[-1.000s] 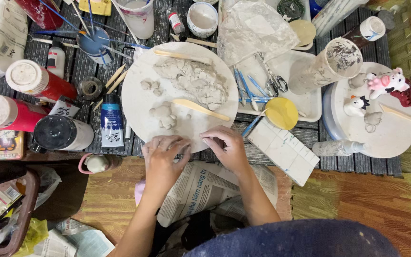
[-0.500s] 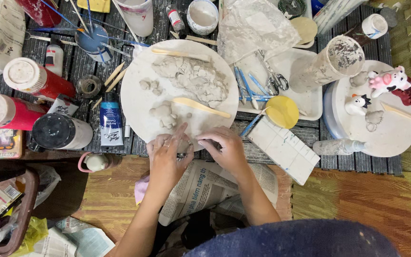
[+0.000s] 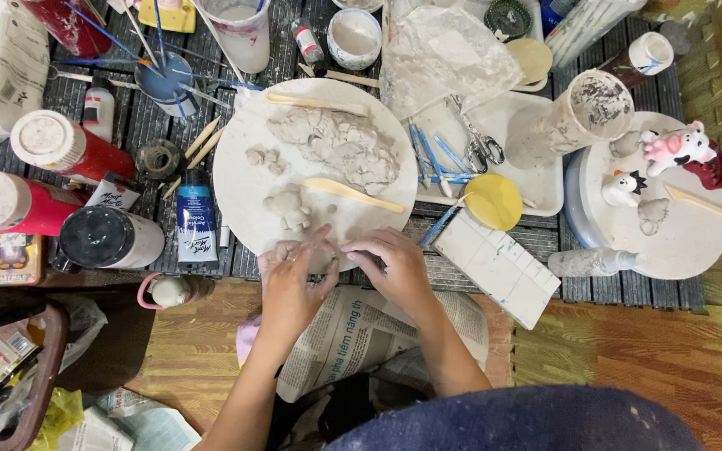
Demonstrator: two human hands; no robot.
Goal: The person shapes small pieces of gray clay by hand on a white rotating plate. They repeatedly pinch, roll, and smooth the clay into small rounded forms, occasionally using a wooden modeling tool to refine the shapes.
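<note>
Both hands meet at the 6 o'clock edge of the round white board [image 3: 240, 179], pinching a small piece of grey clay [image 3: 327, 259] between them. The left hand [image 3: 294, 280] has its fingers curled around the piece, thumb and forefinger pressing it; the right hand [image 3: 394, 267] closes on it from the 3 o'clock side with bent fingertips. So both hands grip the clay, though most of it is hidden under the fingers. The step in hand looks like shaping a small part by pinching and rolling it at the board's rim. The next move would seem to call for light, even pressure, so that the soft piece keeps its form, and a steady turn between the fingertips. On the board lie one large clay mass [image 3: 340, 150] near 12 o'clock, a few small lumps [image 3: 286, 209] toward 8 o'clock, and two wooden tools [image 3: 353, 194], one at the centre and one at the top edge. At 9 o'clock of the board stand two red jars [image 3: 68, 146], one black jar [image 3: 110, 238] and one blue paint tube [image 3: 196, 213]. At 3 o'clock sit one yellow sponge [image 3: 493, 200], one white palette [image 3: 499, 267] and one turntable [image 3: 687, 242] carrying two small painted figures [image 3: 678, 149].
</note>
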